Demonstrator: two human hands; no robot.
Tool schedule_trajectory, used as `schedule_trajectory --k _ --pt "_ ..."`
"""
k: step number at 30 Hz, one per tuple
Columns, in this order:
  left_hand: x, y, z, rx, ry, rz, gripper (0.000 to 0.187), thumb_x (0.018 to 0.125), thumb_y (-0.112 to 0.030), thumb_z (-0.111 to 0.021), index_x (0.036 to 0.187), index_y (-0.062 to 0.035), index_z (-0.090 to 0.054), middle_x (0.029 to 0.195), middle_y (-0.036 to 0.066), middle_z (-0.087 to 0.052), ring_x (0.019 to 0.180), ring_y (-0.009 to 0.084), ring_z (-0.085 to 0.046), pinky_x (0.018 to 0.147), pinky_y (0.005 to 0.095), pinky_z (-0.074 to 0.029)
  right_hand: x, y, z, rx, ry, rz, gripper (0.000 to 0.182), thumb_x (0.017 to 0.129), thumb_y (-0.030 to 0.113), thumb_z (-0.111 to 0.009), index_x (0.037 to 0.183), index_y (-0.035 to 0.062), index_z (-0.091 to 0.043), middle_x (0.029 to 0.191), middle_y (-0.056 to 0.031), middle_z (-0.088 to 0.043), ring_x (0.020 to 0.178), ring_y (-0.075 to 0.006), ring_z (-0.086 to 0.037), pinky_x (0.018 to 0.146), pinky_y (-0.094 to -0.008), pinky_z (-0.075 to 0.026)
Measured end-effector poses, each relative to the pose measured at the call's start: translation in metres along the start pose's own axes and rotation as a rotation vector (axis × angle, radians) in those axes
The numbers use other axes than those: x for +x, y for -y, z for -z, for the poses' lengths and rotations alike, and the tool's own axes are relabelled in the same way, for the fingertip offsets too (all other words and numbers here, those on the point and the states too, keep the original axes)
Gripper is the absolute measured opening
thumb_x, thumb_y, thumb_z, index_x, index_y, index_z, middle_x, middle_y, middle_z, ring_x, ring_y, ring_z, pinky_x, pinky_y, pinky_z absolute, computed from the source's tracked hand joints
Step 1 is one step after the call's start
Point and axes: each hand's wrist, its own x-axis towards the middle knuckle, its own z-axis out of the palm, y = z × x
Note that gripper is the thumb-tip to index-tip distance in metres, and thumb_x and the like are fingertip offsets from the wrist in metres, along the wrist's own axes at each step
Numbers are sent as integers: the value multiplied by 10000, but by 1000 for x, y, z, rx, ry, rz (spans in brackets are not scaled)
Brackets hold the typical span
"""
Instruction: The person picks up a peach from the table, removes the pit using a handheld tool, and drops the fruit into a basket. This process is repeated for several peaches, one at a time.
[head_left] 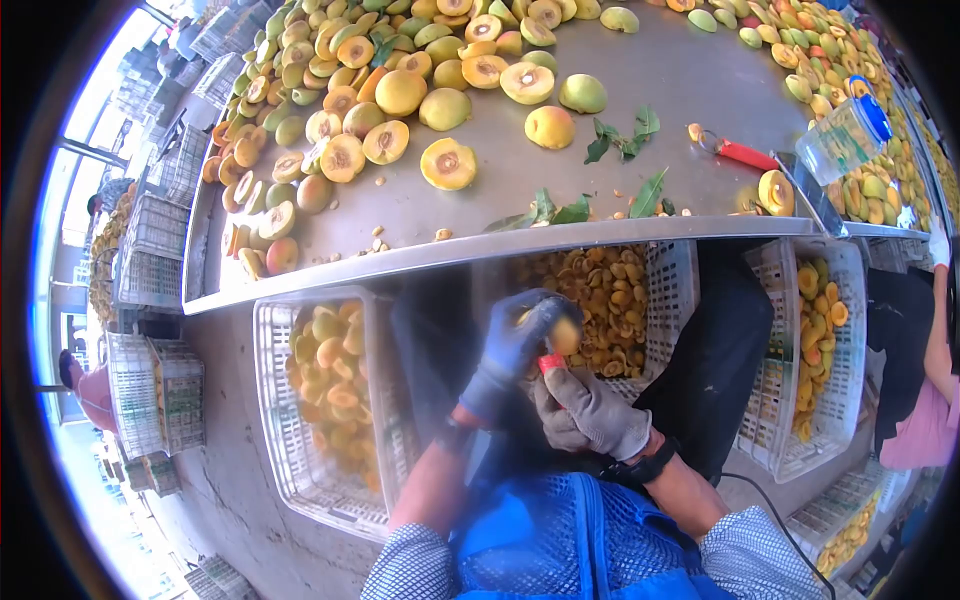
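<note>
My left hand (pixel 520 335), in a blue glove and slightly blurred, is closed round a yellow fruit (pixel 566 336) over my lap. My right hand (pixel 592 415), in a grey glove, is wrapped round a red handle (pixel 551 363) just below the fruit. Whatever tip the red handle has is hidden at the fruit. Beyond both hands, between my knees, stands a crate (pixel 672 290) of cut fruit pieces (pixel 610 300).
A metal table (pixel 660 90) ahead bears many halved fruits (pixel 448 163), leaves (pixel 650 192), a red-handled tool (pixel 746 155) and a clear jar (pixel 845 138). White crates of fruit stand left (pixel 275 400) and right (pixel 850 370). A person in pink (pixel 925 420) is at far right.
</note>
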Motion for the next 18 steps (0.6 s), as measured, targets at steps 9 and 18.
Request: schedule_trajectory --k 9,18 --pt "-4 -2 -13 -63 -93 -11 274 935 -212 -554 940 45 -650 846 93 -666 764 146 -623 709 284 -504 3 -1 -5 -127 -174 -42 391 1015 439 -379 815 116 -472 511 65 -337 353 -52 -297 354 -223 -245" --pt "4 -4 0 -156 168 33 291 945 -228 -547 912 41 -651 847 89 -659 772 144 -616 714 282 -490 -2 -8 0 83 60 54 364 1021 400 -385 820 107 -459 502 59 -326 345 -58 -300 343 -236 -248"
